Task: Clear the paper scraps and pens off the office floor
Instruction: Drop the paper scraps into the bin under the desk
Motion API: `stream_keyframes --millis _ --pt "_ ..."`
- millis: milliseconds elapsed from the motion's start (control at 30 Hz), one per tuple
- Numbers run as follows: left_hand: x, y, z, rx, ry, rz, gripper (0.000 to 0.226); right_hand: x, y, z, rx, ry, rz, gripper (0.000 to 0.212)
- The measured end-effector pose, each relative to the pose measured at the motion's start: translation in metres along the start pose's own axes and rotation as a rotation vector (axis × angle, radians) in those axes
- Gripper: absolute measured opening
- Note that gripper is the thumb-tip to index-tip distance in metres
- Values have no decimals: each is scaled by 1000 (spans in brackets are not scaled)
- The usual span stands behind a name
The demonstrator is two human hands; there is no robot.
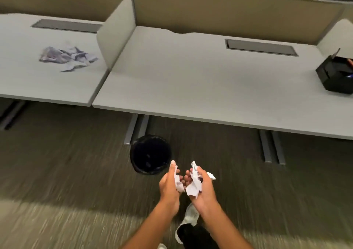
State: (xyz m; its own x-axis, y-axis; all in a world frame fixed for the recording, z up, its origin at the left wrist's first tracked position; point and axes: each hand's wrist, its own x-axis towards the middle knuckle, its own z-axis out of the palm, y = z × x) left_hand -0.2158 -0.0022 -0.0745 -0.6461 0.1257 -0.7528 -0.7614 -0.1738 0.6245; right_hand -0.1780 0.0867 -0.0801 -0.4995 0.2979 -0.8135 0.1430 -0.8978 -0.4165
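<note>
Paper scraps [193, 184] gripped in right hand [205, 191], left hand [169, 186] | black bin [150, 154] just ahead

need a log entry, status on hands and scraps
Left hand and right hand each shut on paper scraps. Black bin just ahead. Path clear.

Both bare forearms reach forward from the bottom of the view and draw together, so the two hands sit side by side, close but seemingly not touching. The left hand [169, 184] is turned on edge, thumb uppermost and stretched forward, its fingers curled inward around white paper scraps [178, 184]. The right hand [205, 188] faces it, palm turned inward and partly up, fingers bent and closed over a larger crumpled wad of paper [194, 182]. Motion blur softens the fingertips, so exactly how tightly each hand grips is hard to tell.
</note>
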Motion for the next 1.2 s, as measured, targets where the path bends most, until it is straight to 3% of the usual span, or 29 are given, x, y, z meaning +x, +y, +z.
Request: stream_keyframes --millis 100,300,500,667,1200 --pt "25 27 -2 -106 92 -6 44 27 -2 39 -47 -24 44 34" --pt "74 69 6 -224 318 69 18 81 1 103 -208 -122 68 24" --pt "118 85 4 -332 456 70 16 124 10 139 -401 -142 62 15" --pt "159 95 -8 -351 464 40 14 151 27 157 -463 -45 56 21" --pt "289 103 -47 -168 314 -114 27 248 73 205 -433 217 14 12"
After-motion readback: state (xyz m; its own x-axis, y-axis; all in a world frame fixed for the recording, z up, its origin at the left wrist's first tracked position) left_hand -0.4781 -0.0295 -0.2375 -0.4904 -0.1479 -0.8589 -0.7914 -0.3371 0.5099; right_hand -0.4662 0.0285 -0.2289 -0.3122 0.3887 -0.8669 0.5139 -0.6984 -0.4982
